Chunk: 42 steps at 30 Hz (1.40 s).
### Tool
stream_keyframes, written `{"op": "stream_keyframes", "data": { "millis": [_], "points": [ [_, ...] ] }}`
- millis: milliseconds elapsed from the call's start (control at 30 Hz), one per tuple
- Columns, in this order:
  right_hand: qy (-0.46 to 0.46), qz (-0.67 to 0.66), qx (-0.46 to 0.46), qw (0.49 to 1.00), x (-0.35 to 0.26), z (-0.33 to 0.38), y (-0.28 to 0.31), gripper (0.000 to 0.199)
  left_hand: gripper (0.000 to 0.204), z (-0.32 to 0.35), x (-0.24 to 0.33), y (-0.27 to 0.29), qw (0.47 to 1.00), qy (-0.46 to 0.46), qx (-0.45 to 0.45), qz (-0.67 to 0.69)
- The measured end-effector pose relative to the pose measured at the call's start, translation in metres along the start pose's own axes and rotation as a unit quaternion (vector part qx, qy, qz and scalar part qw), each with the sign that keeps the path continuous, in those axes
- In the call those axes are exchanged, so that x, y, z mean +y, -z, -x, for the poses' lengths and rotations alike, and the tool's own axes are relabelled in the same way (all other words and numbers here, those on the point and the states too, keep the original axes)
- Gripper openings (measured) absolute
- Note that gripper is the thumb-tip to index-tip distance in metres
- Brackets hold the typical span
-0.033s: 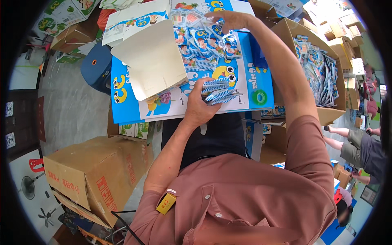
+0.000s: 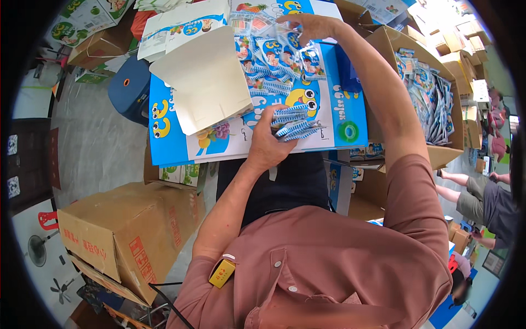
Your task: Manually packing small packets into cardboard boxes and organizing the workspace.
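Blue printed board [image 2: 339, 82], both hands unmoved: left hand [image 2: 268, 145] clutching packets [image 2: 296, 123], right hand [image 2: 312, 24] pinching another packet [image 2: 257, 22].

one head-worn fisheye view looks steeply down, close over the blue printed sheet [image 2: 339, 109] on the lap.

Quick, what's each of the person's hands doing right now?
Left hand: closed on a stack of blue-and-white sachets.
Right hand: fingers on the loose packets; grip cannot be told.

Blue-and-white striped packets [image 2: 296, 123], blue cartoon-eyed printed sheet [image 2: 170, 137], plain white folded card [image 2: 205, 82], brown cardboard box [image 2: 129, 230], salmon-pink shirt [image 2: 329, 263], possibly green tape roll [image 2: 347, 132].
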State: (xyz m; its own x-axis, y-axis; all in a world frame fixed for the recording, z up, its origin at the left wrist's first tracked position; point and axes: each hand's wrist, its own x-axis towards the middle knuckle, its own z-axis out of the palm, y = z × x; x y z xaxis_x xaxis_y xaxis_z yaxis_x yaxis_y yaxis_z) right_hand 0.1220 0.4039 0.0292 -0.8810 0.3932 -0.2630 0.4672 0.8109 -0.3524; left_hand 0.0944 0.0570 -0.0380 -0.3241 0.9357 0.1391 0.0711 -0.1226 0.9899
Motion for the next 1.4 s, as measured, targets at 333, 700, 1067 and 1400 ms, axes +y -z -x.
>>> {"op": "stream_keyframes", "data": {
  "millis": [333, 700, 1067, 1400],
  "points": [
    [0.004, -0.098, 0.131, 0.986, -0.005, 0.095, 0.004, 0.027, 0.062, 0.0, 0.001, 0.001, 0.999, -0.029, -0.001, 0.016],
    [-0.012, -0.639, 0.115, 0.761, -0.121, 0.189, -0.127, 0.058, 0.1, -0.005, 0.007, -0.009, 0.985, -0.156, 0.063, -0.036],
    [-0.272, -0.292, 0.293, 0.869, -0.045, 0.123, -0.079, 0.066, 0.069, 0.001, 0.01, -0.009, 0.996, -0.082, 0.011, -0.026],
    [-0.325, -0.24, 0.263, 0.876, -0.022, 0.099, -0.083, 0.056, 0.072, 0.002, 0.006, -0.004, 0.998, -0.054, 0.004, 0.026]
  ]
}}
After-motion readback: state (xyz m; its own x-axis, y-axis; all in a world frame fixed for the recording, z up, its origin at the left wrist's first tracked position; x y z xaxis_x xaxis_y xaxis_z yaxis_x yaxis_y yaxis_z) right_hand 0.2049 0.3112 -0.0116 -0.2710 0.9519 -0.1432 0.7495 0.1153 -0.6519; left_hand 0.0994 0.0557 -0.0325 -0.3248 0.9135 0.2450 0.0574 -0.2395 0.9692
